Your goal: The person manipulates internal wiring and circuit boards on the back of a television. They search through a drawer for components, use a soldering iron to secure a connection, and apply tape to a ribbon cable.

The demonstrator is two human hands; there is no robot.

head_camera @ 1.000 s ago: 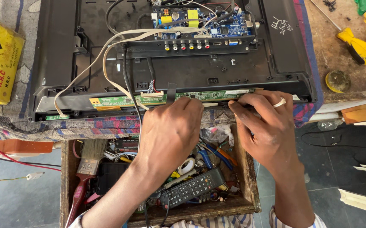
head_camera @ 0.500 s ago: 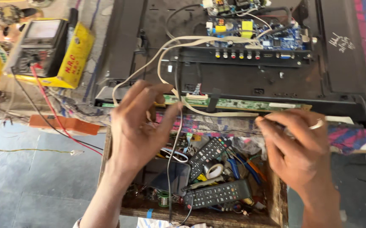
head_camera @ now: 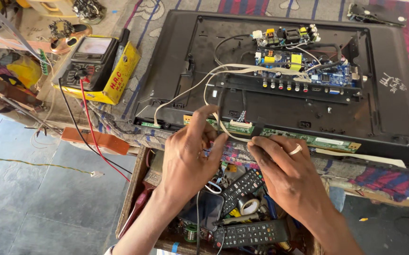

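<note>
Left hand [head_camera: 188, 151] pinches white flat ribbon cable [head_camera: 218, 123]; right hand [head_camera: 287, 172] (ring finger banded) presses long green strip board [head_camera: 308, 140], fingers curled. Keep pull gentle, 1 direction.

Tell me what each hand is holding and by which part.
The left hand pinches the white cable where it meets the green strip board. The right hand presses fingertips on that board's near edge; no closed grip shows.

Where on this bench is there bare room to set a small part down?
Bare cloth above the opened TV, and its plain panel right of the blue board. Crowded: the drawer of remotes, and around the multimeter.
</note>
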